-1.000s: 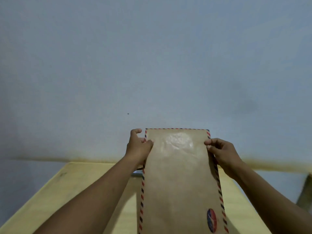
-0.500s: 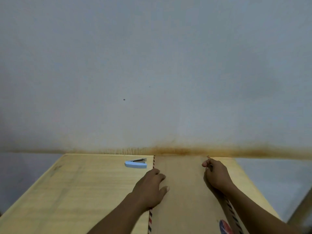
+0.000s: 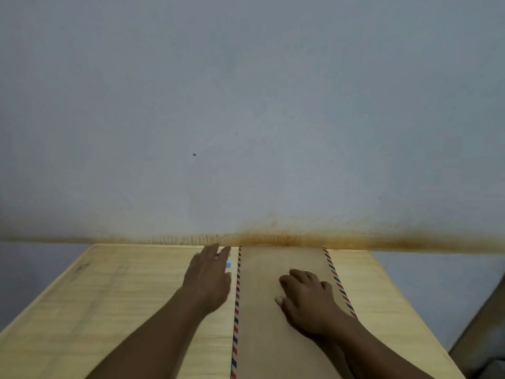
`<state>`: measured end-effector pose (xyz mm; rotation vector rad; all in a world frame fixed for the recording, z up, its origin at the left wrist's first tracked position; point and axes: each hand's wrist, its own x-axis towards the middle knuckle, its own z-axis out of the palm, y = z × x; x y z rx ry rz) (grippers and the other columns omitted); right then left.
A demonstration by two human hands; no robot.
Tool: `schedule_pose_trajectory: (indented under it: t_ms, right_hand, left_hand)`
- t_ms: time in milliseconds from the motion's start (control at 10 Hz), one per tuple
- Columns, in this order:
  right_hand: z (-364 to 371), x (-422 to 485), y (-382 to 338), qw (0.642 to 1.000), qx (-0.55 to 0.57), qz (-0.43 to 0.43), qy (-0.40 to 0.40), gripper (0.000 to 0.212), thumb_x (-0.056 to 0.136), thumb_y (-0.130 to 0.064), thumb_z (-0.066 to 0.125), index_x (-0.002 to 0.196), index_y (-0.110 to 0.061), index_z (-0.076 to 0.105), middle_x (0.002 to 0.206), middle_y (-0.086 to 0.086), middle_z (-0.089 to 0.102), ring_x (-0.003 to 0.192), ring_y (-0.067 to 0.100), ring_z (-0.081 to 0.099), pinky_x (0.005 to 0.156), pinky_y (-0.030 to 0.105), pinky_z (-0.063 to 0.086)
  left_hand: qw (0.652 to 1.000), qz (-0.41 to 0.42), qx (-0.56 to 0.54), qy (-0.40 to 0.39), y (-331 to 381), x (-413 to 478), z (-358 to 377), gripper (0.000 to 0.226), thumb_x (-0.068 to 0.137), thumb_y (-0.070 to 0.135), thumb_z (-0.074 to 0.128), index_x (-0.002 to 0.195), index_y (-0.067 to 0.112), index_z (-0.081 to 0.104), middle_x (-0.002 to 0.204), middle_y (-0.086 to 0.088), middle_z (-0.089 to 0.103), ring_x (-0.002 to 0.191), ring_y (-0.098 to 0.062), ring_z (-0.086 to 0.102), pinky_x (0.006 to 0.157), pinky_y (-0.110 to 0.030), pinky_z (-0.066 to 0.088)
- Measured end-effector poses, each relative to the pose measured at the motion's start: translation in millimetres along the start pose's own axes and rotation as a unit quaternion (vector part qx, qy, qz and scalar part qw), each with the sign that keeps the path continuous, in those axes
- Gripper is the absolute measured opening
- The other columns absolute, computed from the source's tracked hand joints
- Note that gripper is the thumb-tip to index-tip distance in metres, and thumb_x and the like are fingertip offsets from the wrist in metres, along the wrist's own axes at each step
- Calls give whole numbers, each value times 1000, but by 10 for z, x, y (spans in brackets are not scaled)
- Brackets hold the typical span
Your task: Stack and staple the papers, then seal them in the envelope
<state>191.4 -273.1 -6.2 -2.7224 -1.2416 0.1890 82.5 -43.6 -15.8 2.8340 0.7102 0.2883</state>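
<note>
Pale wood worktop (image 3: 123, 310). My R hand (image 3: 308, 299) rests relaxed on brown airmail-striped paper envelope (image 3: 267, 269); L hand (image 3: 207, 280) released, just over small blue stapler (image 3: 228, 263) – hasty grab cd knock it away.

The long brown paper envelope with striped borders (image 3: 262, 337) lies flat on the pale wooden desk (image 3: 109, 310), right of the desk's middle. It runs lengthwise from the near side to the far edge, where the desk meets the grey painted wall (image 3: 246, 105) behind it. The right hand (image 3: 306, 299) rests on the envelope, nearer its right border. The left hand (image 3: 209, 283) is over bare desk just left of the envelope's left border, fingers pointing toward the wall. The small blue stapler (image 3: 228, 263) sits under those fingers, just beside the envelope's far left corner (mostly hidden, so contact cannot be told).
</note>
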Motion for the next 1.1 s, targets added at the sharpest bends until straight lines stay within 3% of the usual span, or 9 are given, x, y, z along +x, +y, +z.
schedule_pose_trajectory:
  t_ms: [100, 200, 300, 400, 500, 600, 900, 1100]
  right_hand:
    - [78, -2, -23, 1000, -8, -8, 16, 54, 100, -56, 31, 148, -30, 32, 162, -1, 23, 148, 23, 18, 116, 51, 21]
    - [139, 11, -65, 999, -16, -14, 24, 55, 100, -56, 27, 149, -30, 30, 163, 0, 21, 149, 23, 18, 116, 52, 21]
    - [176, 18, -119, 999, -17, -18, 29, 56, 99, -57, 26, 148, -30, 30, 162, 0, 22, 149, 24, 19, 115, 52, 22]
    - [182, 3, -187, 999, -22, -17, 22, 56, 99, -57, 27, 149, -31, 30, 162, 0, 22, 149, 24, 19, 115, 52, 21]
    - [179, -17, -253, 999, -27, -20, 15, 56, 99, -58, 27, 149, -31, 29, 163, 0, 22, 149, 24, 19, 116, 52, 21]
    - [173, -54, -300, 999, -32, -22, 16, 56, 99, -59, 28, 148, -31, 30, 162, 0, 24, 148, 24, 21, 115, 53, 23]
    - [65, -110, -388, 1000, -9, -12, -21, 58, 98, -59, 35, 149, -32, 32, 162, 1, 25, 148, 26, 22, 116, 55, 22]
    - [-406, 78, -414, 999, 36, 7, -16, 60, 94, -56, 49, 148, -32, 38, 158, 1, 32, 144, 26, 31, 113, 56, 27]
  left_hand:
    - [998, -10, 52, -23, -202, -2, -101, 51, 101, 35, 45, 151, 28, 36, 153, 2, 44, 140, -23, 40, 118, -45, 29]
    - [992, 0, 126, 1, -261, -76, -155, 36, 99, 34, 51, 134, 28, 52, 128, 2, 55, 116, -22, 52, 96, -39, 42]
    - [991, -1, 131, 15, -251, -186, -207, 25, 98, 31, 53, 121, 29, 60, 113, 3, 57, 101, -20, 54, 83, -35, 40]
    - [998, -18, 57, 24, -230, -358, -237, 14, 97, 37, 55, 106, 28, 62, 101, 5, 54, 85, -17, 54, 73, -31, 40]
    - [999, -32, -1, 31, -213, -550, -235, 16, 95, 43, 58, 97, 27, 59, 99, 6, 53, 83, -16, 57, 70, -32, 46]
    - [999, -31, -13, 28, -199, -688, -240, 20, 94, 47, 59, 92, 27, 54, 98, 7, 53, 82, -16, 56, 68, -31, 42]
    - [999, -20, 6, 29, -114, -909, -340, 31, 90, 58, 56, 85, 27, 54, 89, 10, 59, 79, -18, 59, 64, -32, 41]
    - [998, -5, 53, 29, -5, -608, -734, 36, 95, 58, 53, 112, 28, 62, 116, 5, 65, 106, -21, 63, 79, -33, 44]
